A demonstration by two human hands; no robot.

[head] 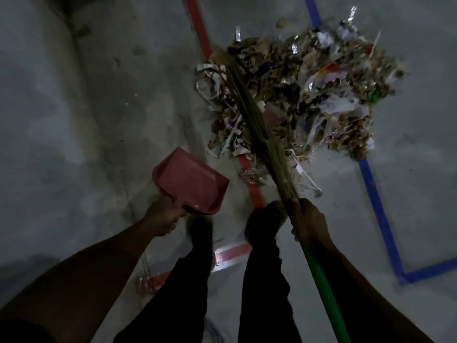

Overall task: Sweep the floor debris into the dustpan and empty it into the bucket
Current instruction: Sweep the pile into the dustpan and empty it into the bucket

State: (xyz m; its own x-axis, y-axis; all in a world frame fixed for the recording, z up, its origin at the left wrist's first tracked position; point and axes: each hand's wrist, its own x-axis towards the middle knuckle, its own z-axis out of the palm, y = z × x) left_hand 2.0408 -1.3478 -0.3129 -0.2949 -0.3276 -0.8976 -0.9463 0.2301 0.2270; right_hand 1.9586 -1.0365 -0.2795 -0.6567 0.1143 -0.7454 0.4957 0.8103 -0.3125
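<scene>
A big heap of debris (306, 95), made of paper scraps, dry leaves and foil bits, lies on the grey floor ahead of me. My left hand (162, 217) grips the handle of a red dustpan (191, 181), which is held just left of the heap's near edge and looks bare inside. My right hand (308, 222) grips a broom with a green handle (321, 280). Its straw bristles (254, 120) stretch up and to the left across the heap. No bucket is in view.
My two feet (265, 220) in dark shoes stand just short of the heap. A red tape line (201, 43) and a blue tape line (376, 204) run across the concrete floor. A few scraps (148, 283) lie by my left leg.
</scene>
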